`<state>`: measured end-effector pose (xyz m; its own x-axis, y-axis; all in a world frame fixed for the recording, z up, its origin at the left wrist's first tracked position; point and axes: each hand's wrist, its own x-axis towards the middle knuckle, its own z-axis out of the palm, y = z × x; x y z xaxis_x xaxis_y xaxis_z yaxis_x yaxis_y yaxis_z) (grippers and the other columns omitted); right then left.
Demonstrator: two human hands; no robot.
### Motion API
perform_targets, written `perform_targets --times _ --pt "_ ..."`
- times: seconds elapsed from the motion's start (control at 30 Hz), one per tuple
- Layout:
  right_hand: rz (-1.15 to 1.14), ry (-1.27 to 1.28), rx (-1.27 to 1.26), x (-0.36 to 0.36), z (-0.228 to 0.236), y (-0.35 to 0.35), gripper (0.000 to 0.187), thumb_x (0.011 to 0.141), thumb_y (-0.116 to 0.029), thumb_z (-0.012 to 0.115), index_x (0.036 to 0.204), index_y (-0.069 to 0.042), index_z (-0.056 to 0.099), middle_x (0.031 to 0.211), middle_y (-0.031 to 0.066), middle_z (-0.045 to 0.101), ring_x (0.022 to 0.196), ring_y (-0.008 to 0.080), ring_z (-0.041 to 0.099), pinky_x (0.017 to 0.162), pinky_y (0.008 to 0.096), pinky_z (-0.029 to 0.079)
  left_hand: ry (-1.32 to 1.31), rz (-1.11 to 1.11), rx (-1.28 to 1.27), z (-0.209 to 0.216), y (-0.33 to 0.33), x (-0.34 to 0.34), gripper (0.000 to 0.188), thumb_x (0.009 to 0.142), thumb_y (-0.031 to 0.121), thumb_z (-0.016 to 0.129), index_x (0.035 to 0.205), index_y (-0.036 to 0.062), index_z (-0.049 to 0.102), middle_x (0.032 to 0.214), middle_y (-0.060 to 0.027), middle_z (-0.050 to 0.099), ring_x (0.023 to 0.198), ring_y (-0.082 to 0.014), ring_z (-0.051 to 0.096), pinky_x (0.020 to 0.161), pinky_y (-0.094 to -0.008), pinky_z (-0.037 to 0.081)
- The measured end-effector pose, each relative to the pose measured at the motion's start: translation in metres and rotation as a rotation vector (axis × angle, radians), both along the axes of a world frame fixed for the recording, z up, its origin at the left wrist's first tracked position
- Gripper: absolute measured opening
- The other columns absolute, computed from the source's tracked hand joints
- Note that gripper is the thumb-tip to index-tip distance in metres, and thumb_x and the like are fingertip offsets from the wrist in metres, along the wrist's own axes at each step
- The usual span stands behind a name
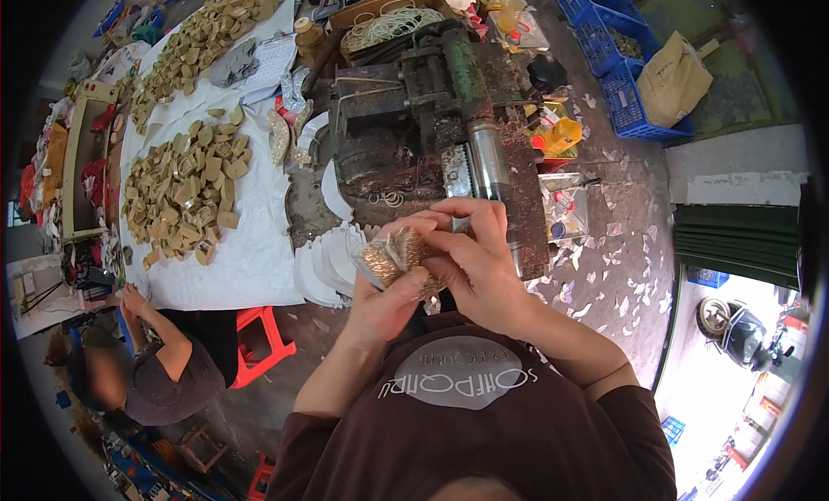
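Note:
Both my hands are raised together in front of the machine, closed on a gold glittery piece [401, 258] with a whitish strip showing across its upper side. My left hand [387, 301] grips it from the left and below, thumb pressed along its near edge. From the right, the fingers of my right hand [479, 264] pinch its far right side, so part of it is hidden. Just left of my hands, white curved pieces [328, 258] lie fanned out in a stack. Behind the hands is a worn green-brown machine [389, 113] with a shiny metal cylinder [489, 160].
Tan blocks [186, 190] are heaped on a white sheet [268, 268] at left. Gold curved strips [280, 137] lie beside the machine. A seated person [173, 371] works near a red stool [263, 350]. Blue crates [626, 95] stand far right; paper scraps [617, 229] litter the floor.

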<state>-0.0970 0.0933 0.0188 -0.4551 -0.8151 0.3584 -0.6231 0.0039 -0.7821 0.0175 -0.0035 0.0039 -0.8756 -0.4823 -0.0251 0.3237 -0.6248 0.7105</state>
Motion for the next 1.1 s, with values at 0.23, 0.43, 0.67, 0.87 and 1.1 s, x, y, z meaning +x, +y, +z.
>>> perform_targets --times 0.23,0.43,0.67,0.87,1.1 --pt "-0.157 0.241 -0.050 -0.013 -0.002 0.005 0.023 0.065 -0.006 0.073 0.085 -0.010 0.064 0.116 0.0075 0.052 0.102 0.0305 0.046 0.081 0.0436 0.034 -0.123 0.030 0.076 0.007 0.017 -0.015 0.045 0.085 0.002 0.056 0.127 0.0005 0.042 0.123 -0.0117 0.049 0.116 -0.0185 0.049 0.099 -0.0349 0.040" --pt "-0.154 0.333 -0.035 -0.010 -0.001 0.005 0.026 0.061 -0.005 0.072 0.085 -0.009 0.063 0.115 0.0069 0.052 0.105 0.0310 0.046 0.082 0.0437 0.034 -0.110 0.127 -0.028 0.016 0.021 -0.021 0.043 0.085 0.000 0.054 0.126 -0.0002 0.042 0.119 -0.0108 0.051 0.112 -0.0177 0.050 0.098 -0.0340 0.040" --pt "-0.105 0.137 -0.080 -0.015 -0.003 0.006 0.023 0.065 -0.002 0.069 0.085 -0.009 0.060 0.109 0.0073 0.053 0.104 0.0300 0.047 0.082 0.0430 0.034 -0.241 0.193 -0.123 0.013 0.025 -0.018 0.040 0.087 -0.002 0.051 0.126 0.0006 0.044 0.113 -0.0074 0.054 0.104 -0.0136 0.052 0.092 -0.0280 0.042" --pt "-0.250 0.009 -0.012 -0.075 0.019 0.036 0.018 0.077 0.008 0.058 0.088 -0.005 0.055 0.080 0.0085 0.061 0.080 0.0295 0.057 0.075 0.0371 0.042 -0.572 0.260 -0.402 -0.003 -0.013 -0.002 0.032 0.086 -0.002 0.054 0.118 -0.0002 0.055 0.096 -0.0034 0.054 0.089 -0.0131 0.054 0.083 -0.0280 0.043" --pt "-0.056 0.120 0.572 -0.114 -0.005 0.063 0.004 0.083 -0.006 0.057 0.087 -0.007 0.056 0.079 0.0088 0.060 0.078 0.0274 0.057 0.081 0.0375 0.035 -0.553 -0.099 -1.279 -0.011 0.003 -0.017 0.050 0.074 -0.008 0.060 0.121 0.0034 0.049 0.121 -0.0161 0.046 0.109 -0.0321 0.052 0.092 -0.0361 0.043"
